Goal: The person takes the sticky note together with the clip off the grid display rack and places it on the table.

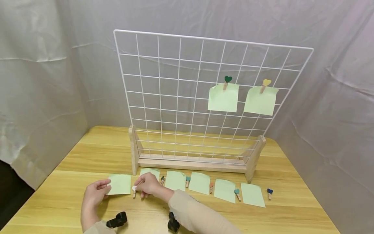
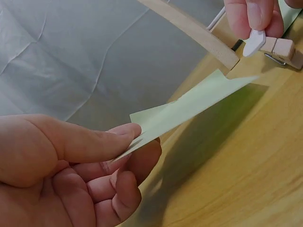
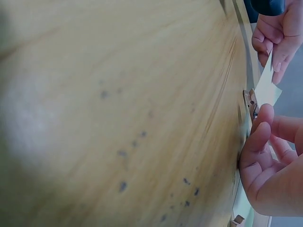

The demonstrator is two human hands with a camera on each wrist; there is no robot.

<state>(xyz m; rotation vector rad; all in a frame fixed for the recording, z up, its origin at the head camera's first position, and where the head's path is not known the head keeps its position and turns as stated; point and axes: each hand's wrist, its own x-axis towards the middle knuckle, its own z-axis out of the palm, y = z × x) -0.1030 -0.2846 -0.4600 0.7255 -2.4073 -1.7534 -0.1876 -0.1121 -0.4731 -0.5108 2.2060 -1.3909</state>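
My left hand (image 1: 95,194) pinches a pale green sticky note (image 1: 120,184) by its left edge, between thumb and fingers. In the left wrist view the note (image 2: 184,106) is tilted over the table and casts a shadow. My right hand (image 1: 149,184) holds a small wooden clothespin (image 1: 134,194) by its white heart (image 2: 254,42), just right of that note. The wooden end of the clothespin (image 3: 251,101) points away from the fingers in the right wrist view. Behind the right hand lies another green note (image 1: 149,173), partly hidden.
A white wire grid (image 1: 181,87) stands on a wooden base (image 1: 193,165). Two green notes hang on it, under a dark green heart clip (image 1: 227,81) and a yellow heart clip (image 1: 265,85). Several notes (image 1: 225,190) and clothespins (image 1: 269,193) lie in a row on the table (image 1: 292,208).
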